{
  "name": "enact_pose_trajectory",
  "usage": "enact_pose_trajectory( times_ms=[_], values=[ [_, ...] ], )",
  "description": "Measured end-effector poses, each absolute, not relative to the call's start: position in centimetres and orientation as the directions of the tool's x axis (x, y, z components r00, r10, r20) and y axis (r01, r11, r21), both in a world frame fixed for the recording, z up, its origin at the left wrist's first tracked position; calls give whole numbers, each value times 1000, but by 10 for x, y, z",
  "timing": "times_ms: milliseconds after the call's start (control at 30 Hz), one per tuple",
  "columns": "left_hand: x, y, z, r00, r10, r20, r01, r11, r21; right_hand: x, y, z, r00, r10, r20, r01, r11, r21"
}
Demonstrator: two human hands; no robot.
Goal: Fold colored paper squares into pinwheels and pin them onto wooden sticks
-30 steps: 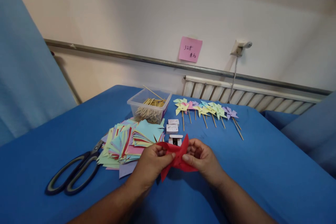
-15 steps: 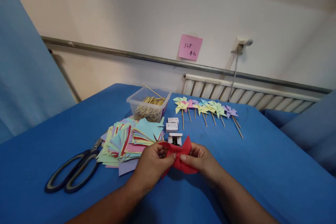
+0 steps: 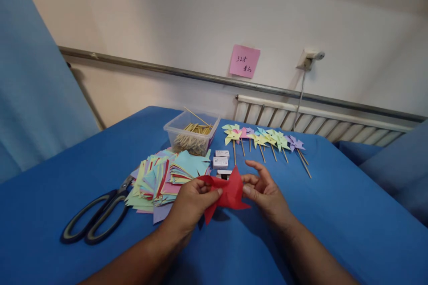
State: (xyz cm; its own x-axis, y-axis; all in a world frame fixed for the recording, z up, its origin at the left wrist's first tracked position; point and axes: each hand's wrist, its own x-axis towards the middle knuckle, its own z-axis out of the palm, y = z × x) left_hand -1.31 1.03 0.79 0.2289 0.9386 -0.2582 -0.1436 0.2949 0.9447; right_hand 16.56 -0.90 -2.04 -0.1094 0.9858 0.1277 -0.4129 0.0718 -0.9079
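Observation:
A red paper pinwheel (image 3: 225, 193) with folded blades is held above the blue-covered table. My left hand (image 3: 191, 204) pinches its left side, thumb on the front near the middle and fingers behind. At the right edge of the paper is my right hand (image 3: 265, 193), its fingers apart and the index finger raised; thumb and fingertips are at or touching that edge. Just behind the pinwheel, a small opened box (image 3: 223, 172) is partly covered by it. Two small white boxes (image 3: 220, 162) stand farther back. To the left lies a heap of coloured paper pieces (image 3: 163, 182).
Large dark-handled scissors (image 3: 96, 216) lie left of the papers. Behind the papers stands a clear plastic tub (image 3: 174, 131) of thin wooden sticks (image 3: 197, 131). Several finished pinwheels on sticks (image 3: 261, 139) lie at the back right, before a radiator (image 3: 267, 118).
My right thumb has come off the pinwheel's centre, and the right hand has shifted to the paper's edge with its index finger lifted. My left hand keeps its hold.

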Motion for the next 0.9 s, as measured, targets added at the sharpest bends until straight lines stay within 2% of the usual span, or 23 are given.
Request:
enact_pose_trajectory(
  times_ms=[233,600,800,900],
  values=[
    [-14,11,6,263,924,-277,-166,326,931,170,-10,-26,-193,974,118,-189,81,-979],
    [-8,3,8,244,956,-161,30,159,987,161,-14,-22,-223,975,27,-131,-3,-991],
    [-11,9,6,232,952,-200,10,203,979,162,-10,-26,-173,984,51,-229,11,-973],
    [-13,12,5,224,949,-222,-22,232,972,164,-8,-28,-178,983,38,-218,-2,-976]
  ],
)
